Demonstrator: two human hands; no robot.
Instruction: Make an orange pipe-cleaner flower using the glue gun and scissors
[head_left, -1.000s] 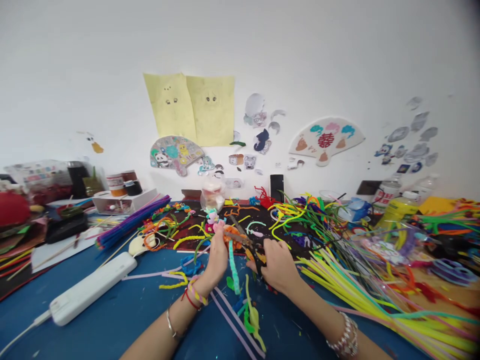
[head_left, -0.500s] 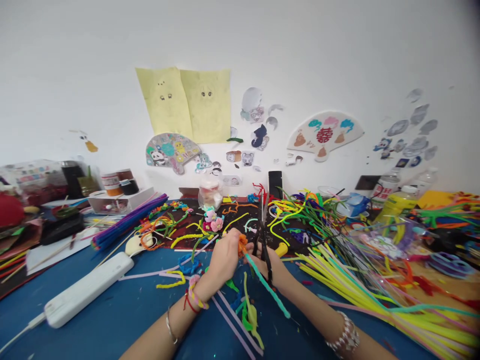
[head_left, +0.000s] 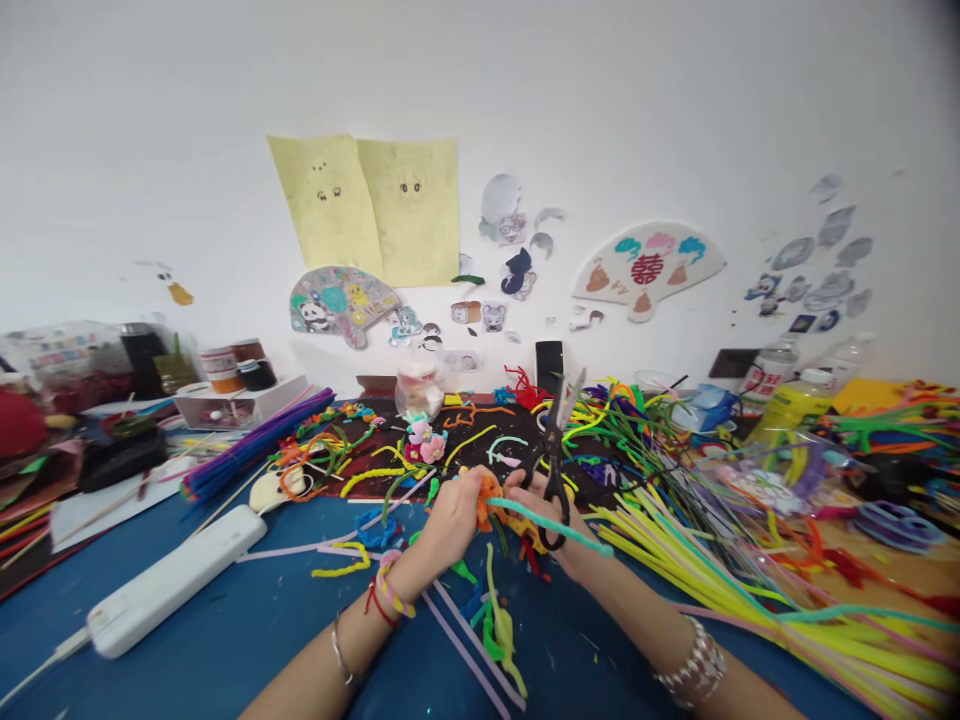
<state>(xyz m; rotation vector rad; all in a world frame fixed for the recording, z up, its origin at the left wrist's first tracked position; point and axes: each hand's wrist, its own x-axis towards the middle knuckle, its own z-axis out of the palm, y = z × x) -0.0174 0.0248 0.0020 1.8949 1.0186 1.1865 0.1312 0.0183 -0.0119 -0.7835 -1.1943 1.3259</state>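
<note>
My left hand (head_left: pixel 452 520) is closed, pinching a fuzzy orange pipe-cleaner piece (head_left: pixel 488 490). From that piece a teal pipe cleaner (head_left: pixel 559 522) sticks out to the right, passing in front of my right hand (head_left: pixel 574 555). The right fingers curl through the black handles of a pair of scissors (head_left: pixel 555 450), whose blades point up and away, slightly apart. Those fingertips are close to the orange piece; whether they touch it I cannot tell. Beneath the hands lie yellow and red pipe-cleaner bits (head_left: pixel 531 555), partly hidden.
A white power strip (head_left: pixel 180 580) lies on the blue table at left, near a purple-blue bundle of pipe cleaners (head_left: pixel 255 445). Yellow pipe cleaners (head_left: pixel 720 590) spread at right. Pink and lilac pipe-cleaner flowers (head_left: pixel 424 442) and a phone (head_left: pixel 549 365) stand farther back, before the wall.
The teal pipe cleaner has swung from pointing down toward me to pointing right. My right hand and the scissors have shifted right, the blades tilting right. The left hand stays almost in place.
</note>
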